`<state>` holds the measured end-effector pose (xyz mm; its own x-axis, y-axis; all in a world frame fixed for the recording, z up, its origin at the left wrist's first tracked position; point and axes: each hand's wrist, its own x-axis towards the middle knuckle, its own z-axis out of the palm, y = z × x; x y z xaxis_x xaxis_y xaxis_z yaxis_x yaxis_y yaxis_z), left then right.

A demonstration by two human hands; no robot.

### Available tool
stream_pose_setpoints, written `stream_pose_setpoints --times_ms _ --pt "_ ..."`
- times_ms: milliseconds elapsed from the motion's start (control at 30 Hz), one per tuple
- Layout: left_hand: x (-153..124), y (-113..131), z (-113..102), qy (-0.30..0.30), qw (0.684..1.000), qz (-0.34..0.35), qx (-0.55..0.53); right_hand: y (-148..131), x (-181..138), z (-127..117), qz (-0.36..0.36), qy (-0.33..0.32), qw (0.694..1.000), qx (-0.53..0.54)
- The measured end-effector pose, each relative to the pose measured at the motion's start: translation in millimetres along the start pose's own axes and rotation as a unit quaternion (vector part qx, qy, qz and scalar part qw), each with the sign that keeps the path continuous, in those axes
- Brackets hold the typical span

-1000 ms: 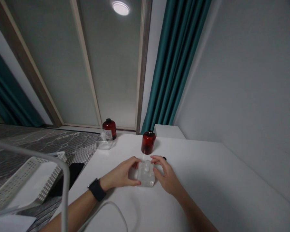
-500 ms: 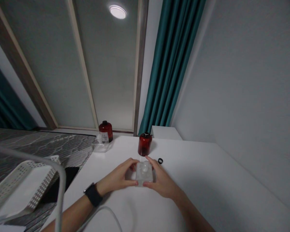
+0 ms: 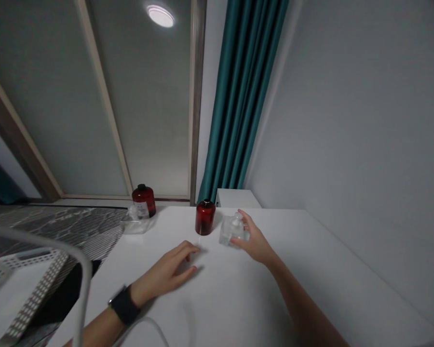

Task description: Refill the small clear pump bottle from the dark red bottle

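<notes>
My right hand [image 3: 253,239] grips a clear square box with a round knob on top [image 3: 228,231], thumb on the near side and fingers at the far right. The box is right of a dark red bottle [image 3: 205,219] that stands upright with an open-looking neck. My left hand [image 3: 169,270], with a black watch on the wrist, holds nothing; its thumb and fingers are apart over the white table [image 3: 217,299], nearer to me than the bottle.
At the table's far left corner stand another red bottle [image 3: 148,198] with a black cap and label, and a second clear container [image 3: 134,225]. A white perforated basket [image 3: 32,289] is lower left. A pale curved tube [image 3: 83,284] crosses the left foreground. A white box [image 3: 238,198] stands beyond the table.
My left hand has let go of the clear box. My right hand has carried it away from me and to the right, beside the red bottle. The black ring no longer shows.
</notes>
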<state>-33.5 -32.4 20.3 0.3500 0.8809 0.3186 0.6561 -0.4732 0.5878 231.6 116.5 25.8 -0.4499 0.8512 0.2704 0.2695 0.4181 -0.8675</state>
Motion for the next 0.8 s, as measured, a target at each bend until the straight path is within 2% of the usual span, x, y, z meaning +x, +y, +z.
stream_pose_setpoints --times_ms 133,333,800 --pt "-1 3 1 0.0 1.0 0.012 0.018 23 16 -10 0.01 0.052 0.998 -0.013" --pt "-1 3 5 -0.013 0.999 0.013 0.03 51 24 -13 0.03 0.08 0.996 -0.005" --pt "2 6 7 -0.025 0.999 0.012 0.038 77 21 -4 0.019 0.099 0.994 -0.028"
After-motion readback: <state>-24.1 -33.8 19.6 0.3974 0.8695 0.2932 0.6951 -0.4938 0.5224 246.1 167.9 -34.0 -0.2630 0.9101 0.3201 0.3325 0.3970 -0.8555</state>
